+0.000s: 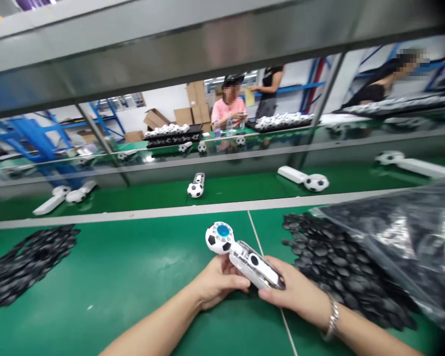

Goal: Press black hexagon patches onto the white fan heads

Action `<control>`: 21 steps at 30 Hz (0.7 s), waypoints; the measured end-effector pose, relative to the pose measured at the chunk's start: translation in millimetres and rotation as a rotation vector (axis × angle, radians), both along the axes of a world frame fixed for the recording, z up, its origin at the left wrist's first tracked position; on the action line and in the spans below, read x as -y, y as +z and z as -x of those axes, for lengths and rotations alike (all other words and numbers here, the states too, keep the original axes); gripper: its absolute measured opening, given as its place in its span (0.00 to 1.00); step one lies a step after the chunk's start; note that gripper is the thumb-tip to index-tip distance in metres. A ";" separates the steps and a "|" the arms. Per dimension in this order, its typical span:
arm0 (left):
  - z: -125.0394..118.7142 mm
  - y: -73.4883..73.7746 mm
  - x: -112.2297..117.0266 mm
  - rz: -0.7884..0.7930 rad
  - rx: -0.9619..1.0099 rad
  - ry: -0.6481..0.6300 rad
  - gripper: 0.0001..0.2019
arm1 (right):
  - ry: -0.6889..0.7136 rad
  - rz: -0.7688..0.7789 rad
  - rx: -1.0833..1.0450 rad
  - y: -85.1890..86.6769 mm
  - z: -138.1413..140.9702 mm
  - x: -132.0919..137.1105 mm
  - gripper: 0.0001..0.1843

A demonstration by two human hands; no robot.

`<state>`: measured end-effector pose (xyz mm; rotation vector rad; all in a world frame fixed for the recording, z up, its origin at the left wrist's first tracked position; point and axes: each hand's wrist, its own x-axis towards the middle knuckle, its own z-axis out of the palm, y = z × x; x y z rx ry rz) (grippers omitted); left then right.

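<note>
Unit in work: white plastic handheld device with a round, football-patterned head and long handle, held over the green desk.

Grip: right hand closed on the handle's lower end; left hand closed near the neck, its fingers partly hidden.

Done, as judged: head, bearing a blue disc, is already joined to the handle. Left, as judged: the handle's upper face has a dark, uneven edge and looks uncovered; blur prevents certainty.

Stock: flat black oval pieces lie loose at far left; a second heap of black ovals lies right, beside a clear plastic bag with dark contents.

Beyond: similar white football-headed units rest on a green strip behind the desk. Cannot tell whether those are complete.
</note>
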<state>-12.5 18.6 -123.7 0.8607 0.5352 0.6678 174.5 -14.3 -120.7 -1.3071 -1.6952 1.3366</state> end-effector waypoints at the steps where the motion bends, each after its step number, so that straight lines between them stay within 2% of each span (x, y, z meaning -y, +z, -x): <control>1: 0.0 -0.4 0.1 -0.009 -0.008 0.020 0.26 | -0.044 0.014 -0.041 3.2 0.7 -2.0 0.26; 5: 1.4 -2.2 -1.2 0.000 -0.054 0.035 0.26 | -0.210 0.007 -0.142 24.8 3.9 -31.3 0.23; 7: 2.2 -2.9 -2.4 0.022 -0.060 0.020 0.25 | -0.313 -0.030 -0.091 37.2 3.4 -63.4 0.18; 8: 2.4 -3.5 -3.0 0.029 -0.052 0.011 0.25 | -0.384 -0.065 0.013 42.5 2.2 -83.2 0.17; 11: 1.5 -7.3 -4.9 0.044 -0.009 -0.005 0.24 | -0.517 -0.123 0.180 52.2 -3.3 -147.6 0.18; 13: -0.4 -11.6 -6.9 0.056 0.023 -0.003 0.24 | -0.591 -0.136 0.311 52.5 -5.9 -184.6 0.19; 15: -2.9 -16.4 -9.8 0.072 0.051 -0.004 0.25 | -0.644 -0.111 0.460 47.3 -6.6 -210.1 0.19; 18: -5.9 -21.7 -15.2 0.098 0.093 -0.028 0.26 | -0.686 -0.059 0.692 32.7 -7.6 -227.3 0.19; 21: -6.2 -22.0 -18.2 0.121 0.111 -0.049 0.26 | -0.660 -0.045 0.863 22.7 -12.9 -231.0 0.25</control>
